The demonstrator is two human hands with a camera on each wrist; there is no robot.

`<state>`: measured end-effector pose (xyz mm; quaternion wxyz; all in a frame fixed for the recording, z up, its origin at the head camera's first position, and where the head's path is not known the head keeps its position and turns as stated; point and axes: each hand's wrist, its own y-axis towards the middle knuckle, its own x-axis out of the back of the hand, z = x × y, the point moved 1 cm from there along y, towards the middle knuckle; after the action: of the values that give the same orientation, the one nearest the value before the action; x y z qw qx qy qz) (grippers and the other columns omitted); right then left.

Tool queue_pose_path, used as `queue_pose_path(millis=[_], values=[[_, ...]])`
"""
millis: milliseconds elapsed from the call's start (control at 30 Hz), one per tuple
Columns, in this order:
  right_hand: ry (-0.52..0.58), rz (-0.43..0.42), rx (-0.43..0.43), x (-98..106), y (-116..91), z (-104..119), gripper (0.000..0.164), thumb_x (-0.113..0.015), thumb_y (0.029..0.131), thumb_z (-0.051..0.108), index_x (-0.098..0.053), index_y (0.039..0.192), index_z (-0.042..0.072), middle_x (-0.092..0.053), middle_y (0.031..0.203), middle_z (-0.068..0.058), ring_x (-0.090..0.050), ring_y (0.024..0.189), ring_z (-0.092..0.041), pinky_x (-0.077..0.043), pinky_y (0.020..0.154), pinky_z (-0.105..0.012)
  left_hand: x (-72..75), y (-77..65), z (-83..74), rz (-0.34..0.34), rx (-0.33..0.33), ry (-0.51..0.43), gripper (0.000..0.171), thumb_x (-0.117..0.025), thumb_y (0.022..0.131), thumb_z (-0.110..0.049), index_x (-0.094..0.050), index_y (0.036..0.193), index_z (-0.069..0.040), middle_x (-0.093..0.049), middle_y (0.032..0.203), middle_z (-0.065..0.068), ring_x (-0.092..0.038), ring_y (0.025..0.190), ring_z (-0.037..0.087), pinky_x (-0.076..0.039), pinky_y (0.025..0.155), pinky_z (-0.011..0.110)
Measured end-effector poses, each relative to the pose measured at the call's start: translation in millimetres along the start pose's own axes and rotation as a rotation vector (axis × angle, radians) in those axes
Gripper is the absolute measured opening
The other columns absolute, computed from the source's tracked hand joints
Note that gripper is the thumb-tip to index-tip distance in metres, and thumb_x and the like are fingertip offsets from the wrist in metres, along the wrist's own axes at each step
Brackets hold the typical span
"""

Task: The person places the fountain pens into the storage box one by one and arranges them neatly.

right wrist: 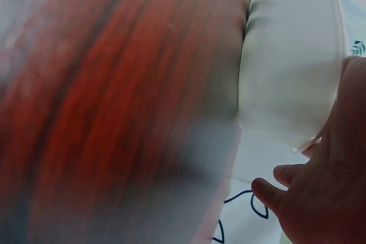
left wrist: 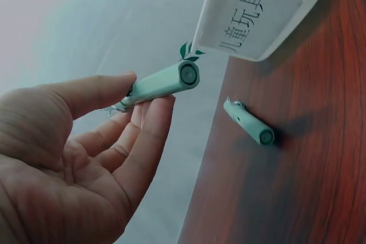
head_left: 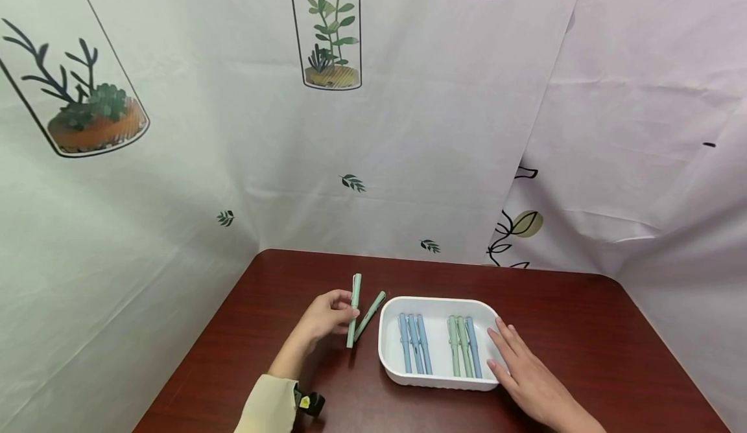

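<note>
My left hand [head_left: 327, 316] pinches a light green pen [head_left: 354, 310] between thumb and fingers, held upright left of the white tray. In the left wrist view the pen [left wrist: 166, 82] points its round end at the camera. A second green pen [head_left: 370, 315] lies slanted on the table between that hand and the tray [head_left: 432, 301]. Inside the tray, three blue pens [head_left: 414, 342] lie side by side at the left. Two green pens [head_left: 459, 345] and one blue pen [head_left: 473, 349] lie at the right. My right hand [head_left: 528, 374] rests against the tray's right rim, fingers extended.
The tray stands on a dark red wooden table [head_left: 560, 316]. A label with printed characters [left wrist: 251, 12] is on the tray's end wall. White cloth [head_left: 408, 161] with plant drawings hangs behind and beside the table. A black band [head_left: 309, 402] circles the left wrist.
</note>
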<state>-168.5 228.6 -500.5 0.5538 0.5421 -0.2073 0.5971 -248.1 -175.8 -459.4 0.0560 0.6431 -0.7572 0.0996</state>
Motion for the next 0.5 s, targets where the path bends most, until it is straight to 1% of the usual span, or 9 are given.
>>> queue_pose_path(millis=[67, 100, 167, 200, 267, 300, 367, 433, 500], values=[[0.003, 0.011, -0.009, 0.2, 0.2, 0.1, 0.057, -0.062, 0.101, 0.037, -0.049, 0.151, 0.012, -0.035, 0.162, -0.014, -0.034, 0.147, -0.036, 0.001, 0.108, -0.002, -1.5, 0.0, -1.0, 0.003, 0.006, -0.008, 0.042, -0.073, 0.091, -0.006, -0.057, 0.128, 0.006, -0.068, 0.097, 0.013, -0.068, 0.080, 0.018, -0.062, 0.070, 0.042], [-0.001, 0.016, -0.013, 0.5, 0.6, 0.3, 0.057, -0.061, 0.101, 0.037, -0.049, 0.151, 0.012, -0.035, 0.162, -0.013, -0.036, 0.146, -0.038, -0.006, 0.113, -0.007, -2.3, -0.3, -1.6, 0.005, 0.007, -0.011, 0.043, -0.073, 0.091, -0.007, -0.057, 0.129, 0.006, -0.068, 0.097, 0.013, -0.069, 0.080, 0.018, -0.062, 0.070, 0.043], [-0.002, 0.036, -0.029, 1.0, 1.5, 0.6, 0.058, -0.061, 0.101, 0.038, -0.048, 0.152, 0.013, -0.034, 0.163, -0.012, -0.036, 0.145, -0.041, -0.020, 0.120, -0.024, -3.8, -0.9, -2.8, 0.013, 0.009, -0.018, 0.044, -0.073, 0.092, -0.008, -0.056, 0.130, 0.004, -0.069, 0.097, 0.013, -0.069, 0.080, 0.018, -0.062, 0.070, 0.044], [0.000, 0.045, -0.037, 1.4, 2.0, 0.7, 0.058, -0.061, 0.101, 0.039, -0.048, 0.152, 0.013, -0.033, 0.163, -0.011, -0.036, 0.145, -0.042, -0.027, 0.120, -0.034, -4.6, -1.2, -3.5, 0.017, 0.011, -0.021, 0.044, -0.073, 0.092, -0.009, -0.056, 0.131, 0.004, -0.068, 0.097, 0.012, -0.069, 0.080, 0.018, -0.062, 0.070, 0.044], [0.001, 0.060, -0.045, 1.7, 2.7, 0.9, 0.058, -0.060, 0.102, 0.039, -0.047, 0.152, 0.013, -0.032, 0.164, -0.011, -0.036, 0.144, -0.044, -0.037, 0.113, -0.051, -6.5, -2.1, -5.4, 0.026, 0.008, -0.026, 0.046, -0.072, 0.093, -0.010, -0.056, 0.133, 0.003, -0.067, 0.096, 0.012, -0.068, 0.081, 0.018, -0.062, 0.070, 0.044], [-0.002, 0.064, -0.048, 1.7, 3.0, 0.9, 0.058, -0.060, 0.102, 0.039, -0.047, 0.152, 0.013, -0.032, 0.164, -0.011, -0.036, 0.144, -0.044, -0.040, 0.107, -0.057, -7.7, -2.6, -6.4, 0.031, 0.005, -0.027, 0.047, -0.072, 0.093, -0.011, -0.055, 0.134, 0.003, -0.066, 0.096, 0.011, -0.068, 0.081, 0.018, -0.062, 0.070, 0.043], [-0.001, 0.060, -0.046, 1.7, 2.8, 0.9, 0.058, -0.060, 0.101, 0.039, -0.047, 0.152, 0.013, -0.032, 0.163, -0.011, -0.036, 0.144, -0.045, -0.040, 0.109, -0.056, -10.4, -3.4, -8.3, 0.038, -0.001, -0.030, 0.048, -0.072, 0.093, -0.012, -0.055, 0.136, 0.002, -0.065, 0.096, 0.011, -0.068, 0.083, 0.018, -0.062, 0.070, 0.042], [-0.002, 0.052, -0.045, 1.4, 2.0, 0.8, 0.058, -0.061, 0.101, 0.039, -0.048, 0.152, 0.014, -0.033, 0.163, -0.011, -0.037, 0.144, -0.044, -0.032, 0.117, -0.043, -13.6, -3.9, -10.5, 0.045, -0.006, -0.036, 0.049, -0.071, 0.094, -0.011, -0.054, 0.138, 0.003, -0.064, 0.096, 0.011, -0.068, 0.084, 0.019, -0.062, 0.069, 0.042], [0.000, 0.044, -0.043, 1.0, 1.2, 0.7, 0.058, -0.061, 0.101, 0.039, -0.048, 0.152, 0.014, -0.033, 0.163, -0.010, -0.037, 0.144, -0.044, -0.020, 0.119, -0.026, -16.9, -4.0, -12.2, 0.053, -0.007, -0.043, 0.049, -0.070, 0.094, -0.011, -0.053, 0.139, 0.002, -0.064, 0.097, 0.011, -0.068, 0.083, 0.020, -0.062, 0.068, 0.041]])
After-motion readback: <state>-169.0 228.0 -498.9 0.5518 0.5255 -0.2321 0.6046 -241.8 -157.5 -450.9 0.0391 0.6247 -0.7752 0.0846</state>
